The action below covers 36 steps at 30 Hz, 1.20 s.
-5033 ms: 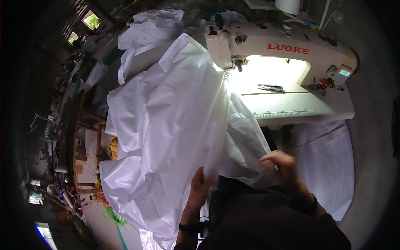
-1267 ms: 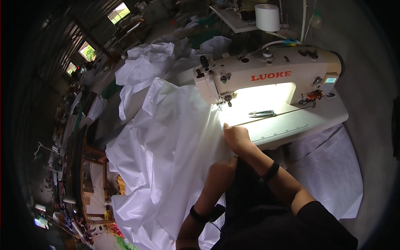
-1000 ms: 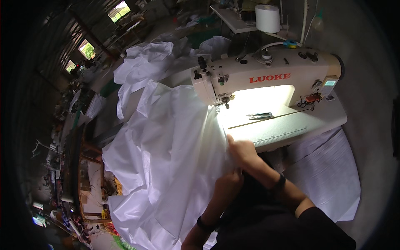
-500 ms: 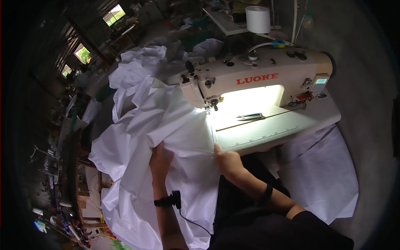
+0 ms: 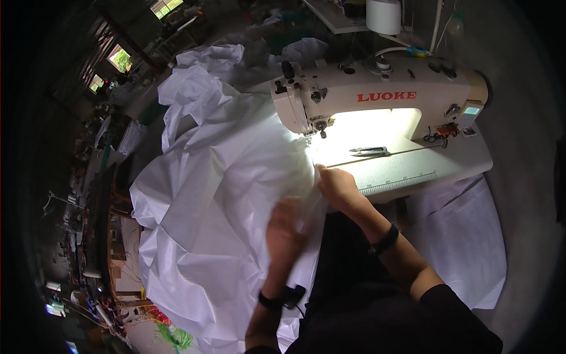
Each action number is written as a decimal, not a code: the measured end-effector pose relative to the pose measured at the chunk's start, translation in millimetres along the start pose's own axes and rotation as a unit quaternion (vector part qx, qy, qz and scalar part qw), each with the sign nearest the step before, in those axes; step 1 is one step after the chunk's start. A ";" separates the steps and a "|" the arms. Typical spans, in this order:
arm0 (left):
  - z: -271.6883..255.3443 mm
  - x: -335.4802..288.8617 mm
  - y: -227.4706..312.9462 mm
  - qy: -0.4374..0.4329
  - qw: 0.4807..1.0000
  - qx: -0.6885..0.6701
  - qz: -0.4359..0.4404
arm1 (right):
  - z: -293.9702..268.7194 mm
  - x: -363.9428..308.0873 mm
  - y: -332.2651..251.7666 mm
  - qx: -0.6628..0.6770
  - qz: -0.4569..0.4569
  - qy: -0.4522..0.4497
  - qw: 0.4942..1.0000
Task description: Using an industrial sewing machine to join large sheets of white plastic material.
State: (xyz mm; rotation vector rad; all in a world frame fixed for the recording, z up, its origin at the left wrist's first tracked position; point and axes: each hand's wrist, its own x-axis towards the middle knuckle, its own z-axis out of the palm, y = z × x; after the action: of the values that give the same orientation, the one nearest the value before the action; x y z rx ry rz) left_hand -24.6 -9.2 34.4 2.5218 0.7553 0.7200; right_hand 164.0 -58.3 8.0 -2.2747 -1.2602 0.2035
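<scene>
A large sheet of white fabric [image 5: 206,177] lies crumpled across the table and hangs toward me, its right edge running under the needle of a white sewing machine [image 5: 383,88]. My right hand [image 5: 339,187] has its fingers pinched together on that edge, just in front of the lit needle area. Over the near part of the sheet is my left hand [image 5: 286,230], smeared by motion, so its fingers are unclear. Small thread snips [image 5: 369,151] rest on the machine bed [image 5: 413,165], right of the needle.
A white thread cone [image 5: 383,16] stands behind the machine. More white material [image 5: 460,236] hangs below the bed at the right. An orange item with black cord [image 5: 447,131] lies by the machine's right end. Cluttered shelving [image 5: 121,253] lines the left.
My right hand has moved up along the fabric edge, closer to the needle. My left hand has left its place on the fabric and swung right. The whole view has shifted slightly.
</scene>
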 end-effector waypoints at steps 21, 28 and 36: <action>35.5 -16.2 27.1 -0.033 0.979 0.106 0.172 | -36.9 -67.7 6.0 0.140 0.049 0.000 0.989; 9.6 2.4 33.0 -0.361 0.903 0.211 0.096 | 11.1 -54.2 -12.1 -0.119 0.017 -0.016 0.993; -2.2 33.0 -72.4 -0.080 0.972 0.220 -0.017 | 31.5 -38.2 -22.4 -0.162 -0.013 0.022 0.986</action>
State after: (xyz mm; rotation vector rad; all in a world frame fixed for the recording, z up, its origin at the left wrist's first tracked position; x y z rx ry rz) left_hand -29.9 66.6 10.9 2.9053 0.9858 0.3582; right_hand 114.4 -68.4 -11.9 -2.5157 -1.3839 -0.0669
